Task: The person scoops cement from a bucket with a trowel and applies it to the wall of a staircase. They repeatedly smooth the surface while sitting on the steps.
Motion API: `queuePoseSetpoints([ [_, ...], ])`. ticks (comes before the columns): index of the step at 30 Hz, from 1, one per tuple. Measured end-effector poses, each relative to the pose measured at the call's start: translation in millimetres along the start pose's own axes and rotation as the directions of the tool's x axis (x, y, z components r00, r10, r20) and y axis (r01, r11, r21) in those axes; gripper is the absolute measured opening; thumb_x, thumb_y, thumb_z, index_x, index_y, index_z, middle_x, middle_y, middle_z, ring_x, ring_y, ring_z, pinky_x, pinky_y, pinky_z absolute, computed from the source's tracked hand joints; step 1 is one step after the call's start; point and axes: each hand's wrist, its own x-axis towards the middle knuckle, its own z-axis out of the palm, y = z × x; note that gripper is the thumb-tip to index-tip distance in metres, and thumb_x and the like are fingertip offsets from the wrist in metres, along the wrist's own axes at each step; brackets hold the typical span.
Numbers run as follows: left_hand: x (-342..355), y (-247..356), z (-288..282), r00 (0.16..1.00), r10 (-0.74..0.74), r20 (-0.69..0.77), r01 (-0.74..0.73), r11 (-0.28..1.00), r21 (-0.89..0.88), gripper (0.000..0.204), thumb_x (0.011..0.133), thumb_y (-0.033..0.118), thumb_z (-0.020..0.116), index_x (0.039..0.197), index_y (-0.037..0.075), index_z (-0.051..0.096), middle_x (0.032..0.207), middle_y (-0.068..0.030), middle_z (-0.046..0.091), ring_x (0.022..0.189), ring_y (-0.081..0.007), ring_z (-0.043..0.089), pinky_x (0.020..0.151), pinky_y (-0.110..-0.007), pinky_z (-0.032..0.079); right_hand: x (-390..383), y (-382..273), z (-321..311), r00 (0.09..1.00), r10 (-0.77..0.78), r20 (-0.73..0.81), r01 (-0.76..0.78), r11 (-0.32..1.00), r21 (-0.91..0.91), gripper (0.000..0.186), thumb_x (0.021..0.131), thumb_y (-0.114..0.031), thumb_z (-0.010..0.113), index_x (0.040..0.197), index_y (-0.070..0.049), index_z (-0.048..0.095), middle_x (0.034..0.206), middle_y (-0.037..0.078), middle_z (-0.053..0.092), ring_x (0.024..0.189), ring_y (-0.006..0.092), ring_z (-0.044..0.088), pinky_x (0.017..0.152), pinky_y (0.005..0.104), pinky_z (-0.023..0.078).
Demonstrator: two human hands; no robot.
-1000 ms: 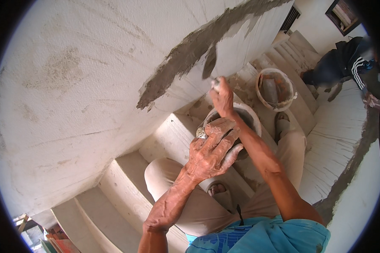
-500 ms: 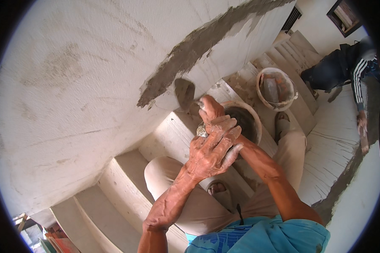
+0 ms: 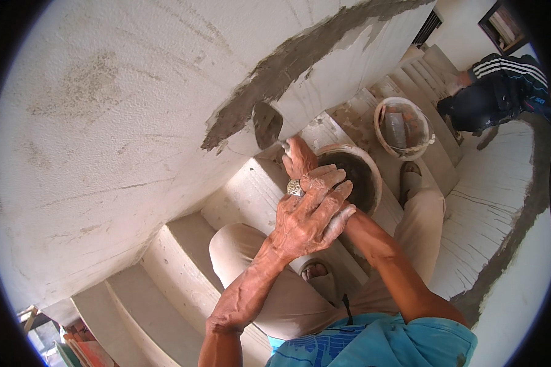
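My right hand [image 3: 299,159] grips a trowel, its fingers wrapped round the handle. The trowel's mortar-smeared blade [image 3: 267,126] is at the white wall [image 3: 134,147], by the lower end of a dark wet mortar strip [image 3: 257,85]; whether it touches the wall I cannot tell. My left hand [image 3: 309,211] lies across my right forearm near the wrist, its dusty fingers stretched out and holding no tool. A silvery patterned band [image 3: 294,187] shows beside the left fingers. Partly hidden behind my hands is a bucket [image 3: 376,183] with grey mortar inside.
I am on a concrete staircase [image 3: 171,257], with my sandalled feet on different steps. Another bucket [image 3: 431,139] holding a grey piece and reddish pieces stands higher up. At the right, a person [image 3: 508,92] in a dark striped top bends beside a wall with another mortar band [image 3: 502,263].
My right hand and the trowel have shifted slightly, and the blade has turned a little. My left hand is nearly still. The other person's arm has moved up from the right-hand wall.
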Motion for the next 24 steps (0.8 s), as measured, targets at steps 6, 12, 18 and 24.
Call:
queuePoseSetpoints([
  [6, 0.1, 2.6, -0.9, 1.0, 0.011, -0.009, -0.011, 1.0, -0.002, 0.039, 0.074, 0.01, 0.082, 0.11, 0.001, 0.072, 0.118, -0.015, 0.068, 0.111, -0.033, 0.066, 0.083, -0.036, 0.057, 19.9, 0.8, -13.6, 0.977, 0.165, -0.137, -0.147, 0.98, 0.132, 0.032, 0.082, -0.006, 0.062, 0.113, -0.002, 0.054, 0.096, 0.02, 0.062, 0.09, 0.0427, 0.062, 0.076, 0.0479, 0.049],
  [12, 1.9, 1.8, 2.5, 1.0, 0.021, 0.0, -0.021, 1.0, -0.006, 0.039, 0.075, 0.01, 0.082, 0.111, 0.002, 0.071, 0.118, -0.0152, 0.068, 0.111, -0.0328, 0.066, 0.084, -0.036, 0.057, 50.7, -16.4, -19.1, 0.971, 0.086, -0.224, -0.072, 0.995, 0.069, 0.028, 0.082, -0.002, 0.06, 0.108, -0.001, 0.051, 0.09, 0.023, 0.059, 0.083, 0.0453, 0.059, 0.073, 0.0503, 0.048],
  [18, 4.6, 0.7, 3.7, 1.0, 0.018, -0.014, -0.018, 1.0, -0.024, 0.04, 0.074, 0.011, 0.082, 0.112, 0.002, 0.072, 0.118, -0.0147, 0.068, 0.11, -0.0317, 0.066, 0.083, -0.036, 0.057, -10.3, 3.7, -13.2, 0.996, -0.084, -0.02, 0.085, 0.991, 0.107, 0.033, 0.081, -0.008, 0.066, 0.111, -0.002, 0.054, 0.093, 0.02, 0.064, 0.083, 0.0426, 0.063, 0.072, 0.0466, 0.05],
  [24, 1.7, 2.9, -1.0, 1.0, 0.015, -0.01, -0.015, 1.0, -0.011, 0.04, 0.073, 0.01, 0.083, 0.11, 0.002, 0.072, 0.118, -0.015, 0.068, 0.108, -0.0321, 0.066, 0.084, -0.037, 0.056, 36.4, 5.6, -20.0, 0.935, 0.257, -0.246, -0.2, 0.951, 0.235, 0.025, 0.081, -0.001, 0.057, 0.105, -0.002, 0.051, 0.084, 0.019, 0.06, 0.075, 0.0427, 0.059, 0.069, 0.0482, 0.048],
])
